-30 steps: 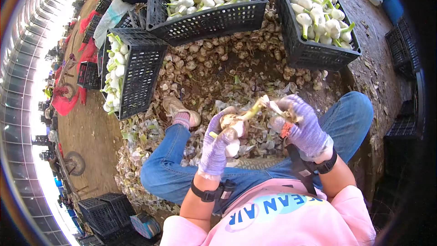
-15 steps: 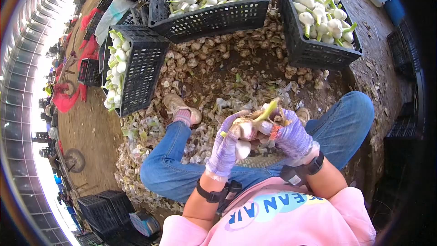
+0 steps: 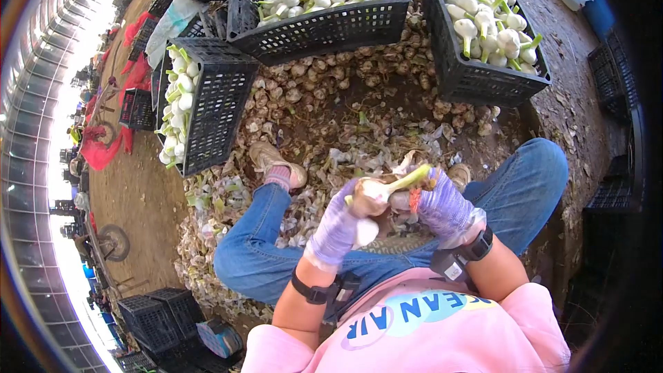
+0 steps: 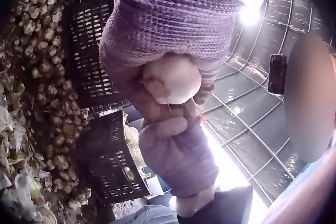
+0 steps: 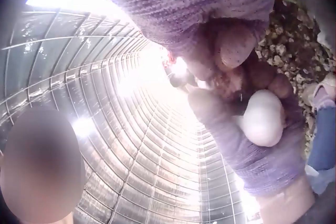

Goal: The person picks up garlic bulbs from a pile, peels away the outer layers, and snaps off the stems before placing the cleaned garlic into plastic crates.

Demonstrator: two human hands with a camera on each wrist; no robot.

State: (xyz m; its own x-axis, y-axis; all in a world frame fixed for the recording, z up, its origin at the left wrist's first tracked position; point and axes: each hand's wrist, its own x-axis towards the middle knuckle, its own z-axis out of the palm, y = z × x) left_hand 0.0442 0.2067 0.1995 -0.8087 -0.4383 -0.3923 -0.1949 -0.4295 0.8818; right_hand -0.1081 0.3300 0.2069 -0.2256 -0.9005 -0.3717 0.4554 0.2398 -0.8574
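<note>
My left hand [image 3: 335,224], in a purple knit glove with bare fingertips, grips a garlic bulb [image 3: 371,195] whose green stem [image 3: 412,177] points to the right. A second bulb, white and peeled [image 5: 264,118], is tucked in the same palm; it also shows as a pale garlic bulb [image 4: 172,78] in the left wrist view. My right hand [image 3: 445,211], gloved alike with an orange-red patch near the thumb, curls its fingers at the stemmed bulb beside the stem base. Brownish dry skin shows at these fingers. In the right wrist view the fingers partly hide the stemmed bulb.
Black crates of peeled garlic stand at the left [image 3: 217,107], at the back [image 3: 318,31] and at the right [image 3: 490,83]. Unpeeled bulbs [image 3: 297,86] lie heaped between them. Loose skins [image 3: 228,214] cover the ground around the legs. Another person sits behind the left crate.
My right hand has moved left and in to the stemmed bulb, close to my left hand. The bulb shows more smooth surface, and its stem has swung round to point right.
</note>
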